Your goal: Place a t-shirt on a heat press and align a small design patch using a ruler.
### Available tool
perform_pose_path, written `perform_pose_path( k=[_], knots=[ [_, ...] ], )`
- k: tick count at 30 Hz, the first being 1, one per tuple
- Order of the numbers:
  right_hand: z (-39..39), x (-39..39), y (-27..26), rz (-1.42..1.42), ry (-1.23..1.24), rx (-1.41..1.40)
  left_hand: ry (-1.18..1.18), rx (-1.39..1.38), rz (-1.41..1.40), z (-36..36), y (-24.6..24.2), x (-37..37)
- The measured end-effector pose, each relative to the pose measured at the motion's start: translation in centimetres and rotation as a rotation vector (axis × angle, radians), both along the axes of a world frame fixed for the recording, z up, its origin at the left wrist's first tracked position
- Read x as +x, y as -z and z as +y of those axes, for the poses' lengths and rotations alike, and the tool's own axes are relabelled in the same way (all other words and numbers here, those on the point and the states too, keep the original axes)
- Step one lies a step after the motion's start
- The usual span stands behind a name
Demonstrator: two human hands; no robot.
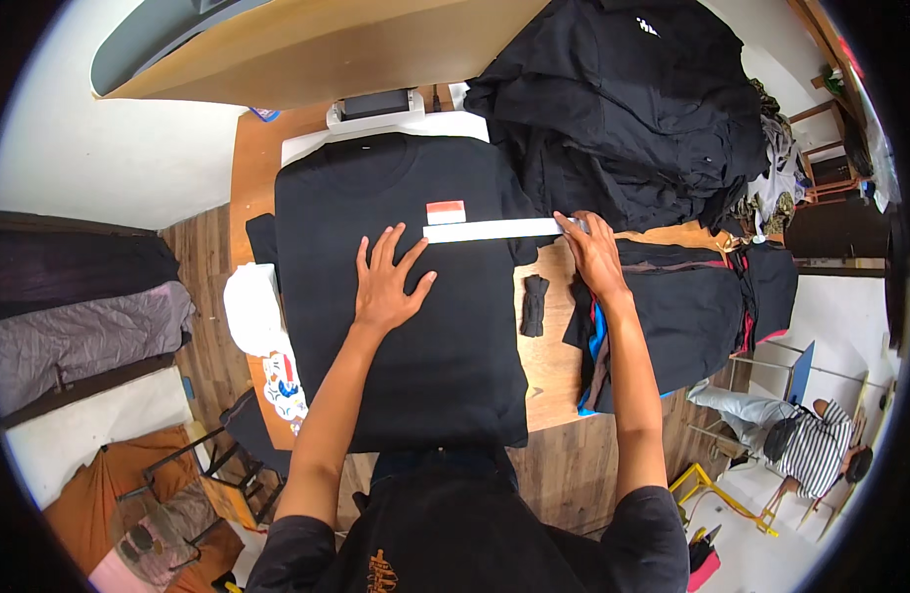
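Note:
A black T-shirt [425, 356] lies spread before me, its collar at the far end. On its chest sits a small red-and-white rectangle [445, 213]. Just below that rectangle a flat white strip [492, 230] runs sideways across the shirt and past its right side. My right hand [594, 248] pinches the strip's right end between thumb and fingers. My left hand [390, 285] rests on the shirt with fingers spread, its index fingertip at the strip's left end; whether it presses on the strip is hard to tell.
A tan panel with grey housing [299, 52] overhangs the far side. Dark garments are heaped [618, 118] at far right, with folded garments [670, 319] nearer. A dark rolled cloth [533, 305] and a white roll [253, 310] flank the shirt. A person [803, 445] is off right.

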State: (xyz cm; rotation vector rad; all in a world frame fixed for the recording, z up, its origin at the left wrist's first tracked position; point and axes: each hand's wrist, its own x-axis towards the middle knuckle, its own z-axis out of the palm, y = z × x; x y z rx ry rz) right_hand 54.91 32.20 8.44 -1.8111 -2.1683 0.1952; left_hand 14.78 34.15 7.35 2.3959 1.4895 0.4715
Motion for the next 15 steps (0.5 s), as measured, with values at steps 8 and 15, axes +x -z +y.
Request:
perform_pose_path(
  k=[8, 15],
  knots=[
    [-0.1, -0.1, -0.1, -0.003, -0.003, 0.018, -0.004, -0.004, 0.011, 0.0, 0.0, 0.1],
    [-3.9, -0.6, -0.9, -0.021, 0.004, 0.027, -0.001, 0.032, -0.063, 0.0, 0.3, 0.0]
  ],
)
